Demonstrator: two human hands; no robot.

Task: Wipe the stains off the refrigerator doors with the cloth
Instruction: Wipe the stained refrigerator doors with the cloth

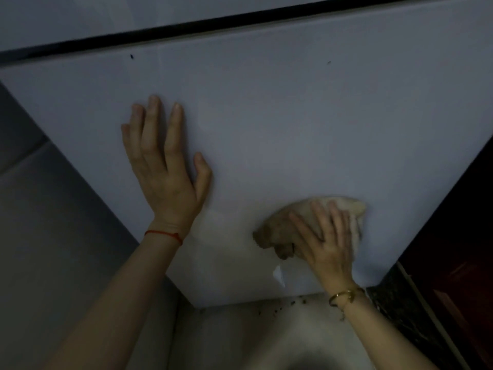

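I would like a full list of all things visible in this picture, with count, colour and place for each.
Pale grey refrigerator door: one, fills the centre.
Black gap: one, along the door's top edge.
Dark specks: two, near the door's top.
Crumpled beige cloth: one, pressed on the lower door.
Dark crumbs: several, on the pale floor below the door.
Red string bracelet: one, left wrist.
Gold bangle: one, right wrist.
Left hand: flat on the door.
Right hand: on the cloth.

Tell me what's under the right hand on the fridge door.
The beige cloth lies under the right hand, pressed flat against the refrigerator door. Whatever stain sits beneath the cloth is covered and cannot be seen.
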